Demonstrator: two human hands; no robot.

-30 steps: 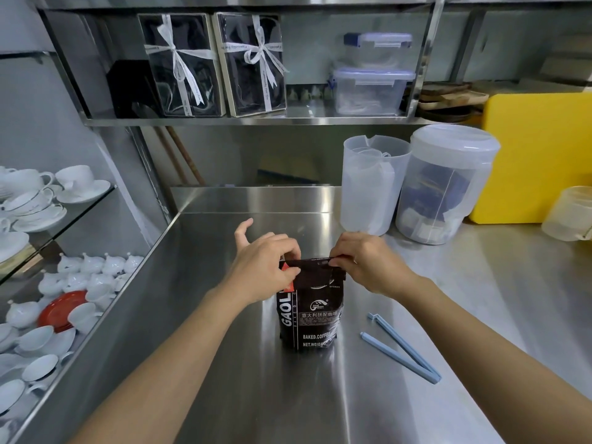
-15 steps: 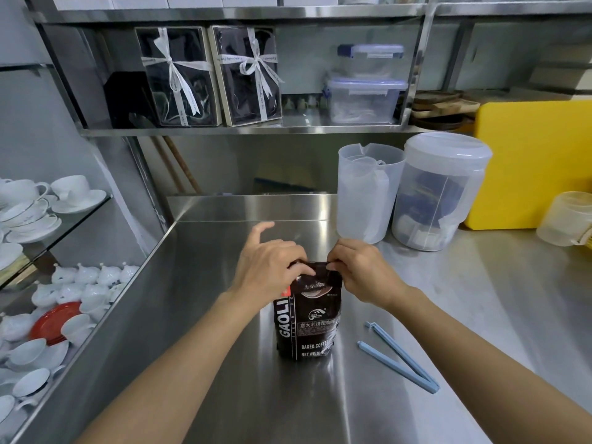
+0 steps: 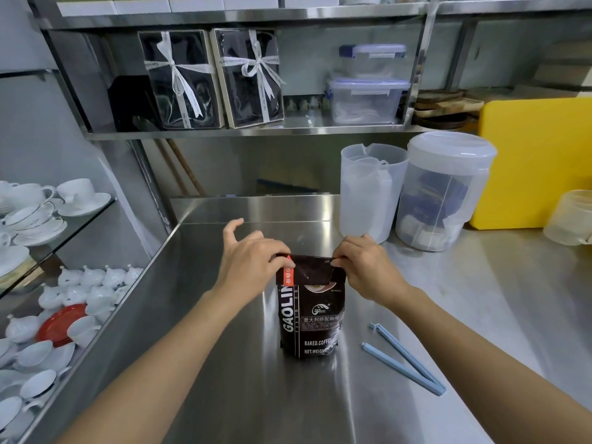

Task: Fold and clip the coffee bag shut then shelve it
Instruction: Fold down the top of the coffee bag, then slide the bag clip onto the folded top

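A dark coffee bag (image 3: 312, 318) with white lettering stands upright on the steel counter (image 3: 243, 395). Its top strip is folded forward over the front face. My left hand (image 3: 251, 261) pinches the bag's top left corner, with the forefinger sticking up free. My right hand (image 3: 365, 267) pinches the top right corner, thumb on the folded flap. A light blue bag clip (image 3: 405, 358) lies open in a V on the counter, right of the bag and untouched. A steel shelf (image 3: 307, 132) runs along the wall above the counter.
Two clear plastic jugs (image 3: 371, 190) (image 3: 445, 190) stand behind the bag, with a yellow board (image 3: 538, 161) to their right. Ribboned gift boxes (image 3: 246, 78) and lidded tubs (image 3: 365, 97) fill the shelf. White cups and teapots (image 3: 89, 283) sit on glass shelves at the left.
The bag's top strip has been folded further down over the front. Both hands have stayed on the top corners. The camera has tilted up slightly.
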